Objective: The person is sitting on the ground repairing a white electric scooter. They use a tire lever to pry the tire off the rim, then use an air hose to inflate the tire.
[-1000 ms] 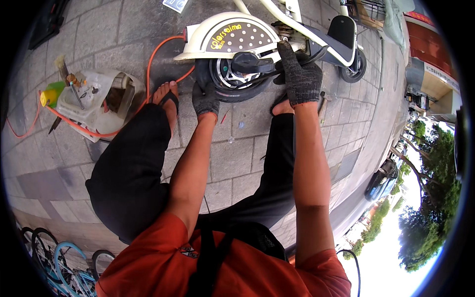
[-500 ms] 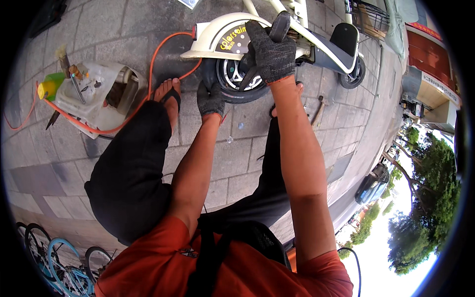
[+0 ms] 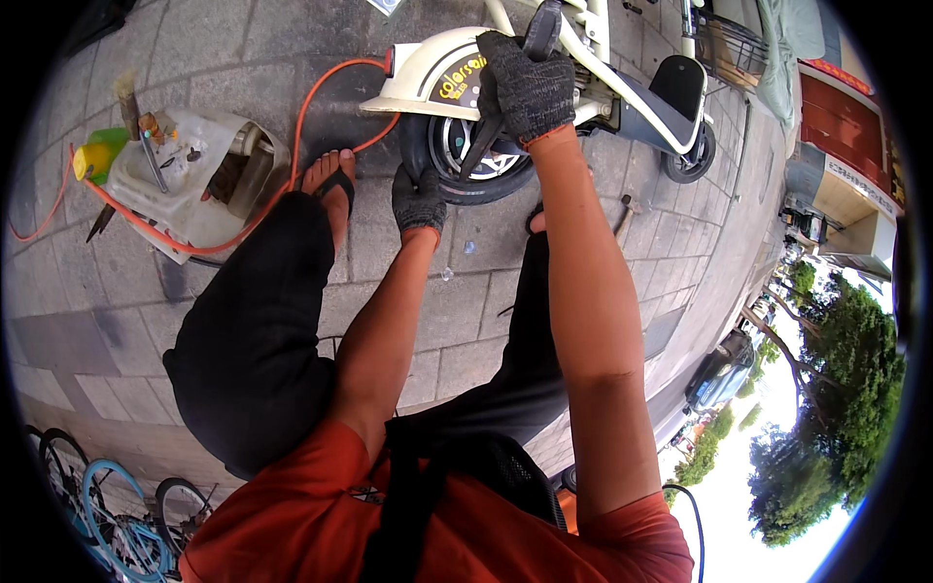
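Observation:
A cream-coloured electric scooter lies on its side, its rear wheel toward me. My right hand, in a dark knitted glove, is closed round a black tyre lever. One end of the lever sticks up above the fist; the other slants down to the wheel rim. In a matching glove, my left hand is closed at the near left edge of the black tyre. There the tyre bulges away from the rim. The fingertips of that hand are partly hidden against the rubber.
An orange hose loops from the scooter past my left foot to a cut-open white plastic container with tools and a brush. To the right a hammer lies on the paving. Parked bicycles stand at lower left.
My right hand has shifted slightly up and left, and the lever has tilted with it. My left hand has moved a little to the right along the tyre.

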